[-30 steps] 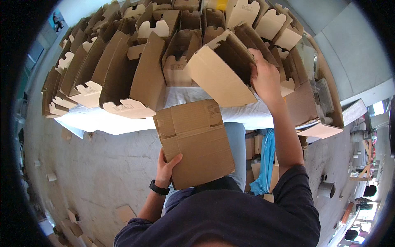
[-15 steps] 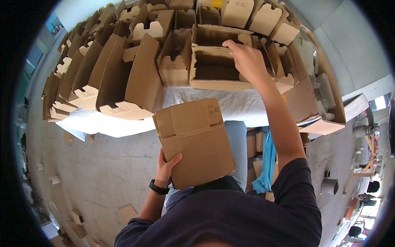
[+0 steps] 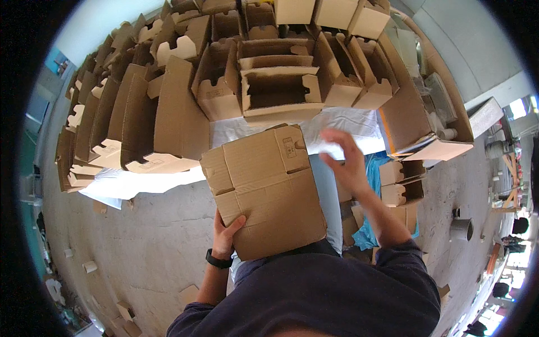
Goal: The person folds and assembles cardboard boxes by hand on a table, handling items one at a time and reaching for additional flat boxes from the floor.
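Note:
My left hand (image 3: 225, 233) grips a flat, folded brown cardboard box (image 3: 266, 194) by its lower left side, thumb on top, and the cardboard leans toward my lap. To its right, my right hand (image 3: 347, 163) hangs in the air with fingers curved and apart, nothing in it and not touching the cardboard. Ahead of the cardboard, an open-topped cardboard box (image 3: 283, 106) sits at the front of the table, its hollow side facing up. My left fingers are hidden beneath the cardboard.
Rows of open cardboard boxes (image 3: 182, 109) crowd the table over a white cloth (image 3: 227, 132). A large carton (image 3: 401, 121) with clear packages stands at the right. Below the table are small boxes (image 3: 396, 196) and a blue plastic bag (image 3: 370, 230). Scraps lie on the floor (image 3: 140, 241).
My right hand has come back from the open box on the table toward the folded cardboard. That open box stands uncovered. My left hand keeps hold of the cardboard.

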{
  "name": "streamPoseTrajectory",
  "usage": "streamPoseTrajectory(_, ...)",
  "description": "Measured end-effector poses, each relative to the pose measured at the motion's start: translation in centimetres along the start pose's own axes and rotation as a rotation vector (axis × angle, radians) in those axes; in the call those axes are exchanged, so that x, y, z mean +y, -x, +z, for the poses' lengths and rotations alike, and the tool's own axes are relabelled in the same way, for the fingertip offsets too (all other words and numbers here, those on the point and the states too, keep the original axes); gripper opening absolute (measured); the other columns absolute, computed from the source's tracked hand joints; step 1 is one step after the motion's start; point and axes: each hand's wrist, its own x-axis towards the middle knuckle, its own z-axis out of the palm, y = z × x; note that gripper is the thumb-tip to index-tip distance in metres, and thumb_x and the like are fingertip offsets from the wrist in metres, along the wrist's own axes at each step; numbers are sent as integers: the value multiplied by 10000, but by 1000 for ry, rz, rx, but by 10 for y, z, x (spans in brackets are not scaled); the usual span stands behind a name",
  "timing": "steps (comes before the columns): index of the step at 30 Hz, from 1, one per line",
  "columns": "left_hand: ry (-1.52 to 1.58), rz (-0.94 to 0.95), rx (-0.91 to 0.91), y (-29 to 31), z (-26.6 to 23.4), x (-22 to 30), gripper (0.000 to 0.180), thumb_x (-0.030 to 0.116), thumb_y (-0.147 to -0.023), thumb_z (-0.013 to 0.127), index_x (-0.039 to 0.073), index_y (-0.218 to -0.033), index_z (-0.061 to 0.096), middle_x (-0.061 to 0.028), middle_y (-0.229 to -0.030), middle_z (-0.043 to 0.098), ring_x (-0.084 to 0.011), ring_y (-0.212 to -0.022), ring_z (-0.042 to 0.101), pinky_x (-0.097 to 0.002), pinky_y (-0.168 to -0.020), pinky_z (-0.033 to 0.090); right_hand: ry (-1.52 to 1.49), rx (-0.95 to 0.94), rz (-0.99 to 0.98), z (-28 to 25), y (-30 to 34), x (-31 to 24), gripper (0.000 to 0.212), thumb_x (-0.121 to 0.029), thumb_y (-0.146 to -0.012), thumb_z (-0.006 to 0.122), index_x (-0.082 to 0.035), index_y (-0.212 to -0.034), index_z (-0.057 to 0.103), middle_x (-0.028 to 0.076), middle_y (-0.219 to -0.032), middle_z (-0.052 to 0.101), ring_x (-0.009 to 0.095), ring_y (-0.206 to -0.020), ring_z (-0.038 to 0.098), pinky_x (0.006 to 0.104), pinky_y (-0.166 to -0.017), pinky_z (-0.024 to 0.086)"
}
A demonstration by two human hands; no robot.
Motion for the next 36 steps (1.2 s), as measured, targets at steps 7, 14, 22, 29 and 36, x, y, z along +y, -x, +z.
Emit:
streamPoseTrajectory(7, -83, 26, -224, -8, 17, 5, 663, 29, -724, 703, 12, -1293, 363, -125, -1222, 514, -229, -1114, 510, -358, -928, 427, -690, -71, 439, 10, 130, 34, 963, -422, -730, 738, -53, -1413, 169, 147, -1405, 303, 266, -1318, 284, 405, -1058, 267)
streamPoseTrajectory(14, -224, 55, -359, -15, 43, -7, 742, 92, -729, 728, 33, -1339, 309, -109, -1242, 485, -221, -1138, 478, -354, -942, 401, -810, 66, 768, 3, 175, 24, 944, -308, -705, 788, -26, -1389, 202, 118, -1324, 410, 223, -1230, 389, 365, -1018, 320)
streamPoseTrajectory(22, -264, 1, -588, -26, 104, -22, 770, 203, -758, 730, 34, -1356, 274, -111, -1260, 465, -230, -1147, 466, -370, -959, 383, -736, 326, 658, -42, 181, 9, 837, -189, -653, 821, -4, -1310, 336, 108, -1198, 516, 195, -1113, 491, 337, -951, 399)
streamPoseTrajectory(29, -325, 112, -937, -31, 154, -47, 835, 346, -788, 704, 63, -1403, 217, -166, -1370, 374, -269, -1231, 422, -395, -1009, 342, -689, 826, 735, -111, 277, 48, 722, -6, -636, 728, 17, -1262, 369, 134, -1085, 563, 235, -929, 593, 356, -799, 511)
streamPoseTrajectory(36, -421, -36, -800, -48, 112, -58, 690, 341, -826, 660, 47, -1350, 322, -161, -1283, 478, -272, -1161, 497, -378, -977, 382, -430, 1405, 491, -218, 410, 79, 596, -260, -830, 653, -52, -1318, 380, 110, -1256, 494, 278, -1139, 495, 447, -936, 448)
